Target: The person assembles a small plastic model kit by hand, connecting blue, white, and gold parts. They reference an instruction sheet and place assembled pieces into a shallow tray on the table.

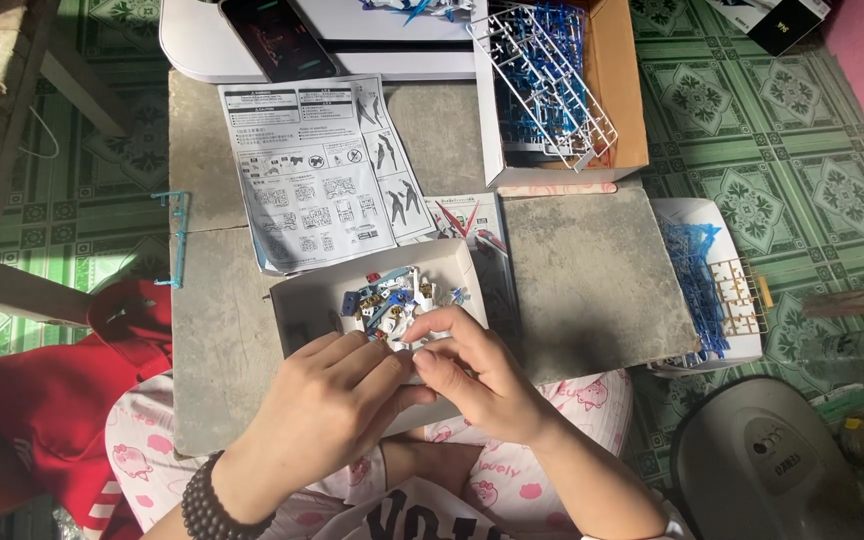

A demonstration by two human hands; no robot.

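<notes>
- Left hand (337, 400) over the near edge of a shallow white box lid (297, 305); fingers curled inward, tips meeting those of the other hand. Beaded dark bracelet (207, 510) on the wrist.
- Right hand (477, 375) just beside it, fingers bent and pinched toward the left fingertips. A small white part (420, 343) shows between the two hands; cannot tell which hand truly grips it.
- Lid sits at the middle of a grey table (592, 280), holding a pile of small blue, white and gold model pieces (392, 295) just beyond the fingertips.
- Folded instruction sheet (317, 175) lies far-left of the lid, touching its far edge.
- Cardboard box (617, 90) far right, holding blue and white parts frames (542, 70).
- More blue frames (697, 285) on a white tray off the table's right edge.
- Dark phone (277, 38) at far edge.
- Loose blue strip (178, 240) at left edge.
</notes>
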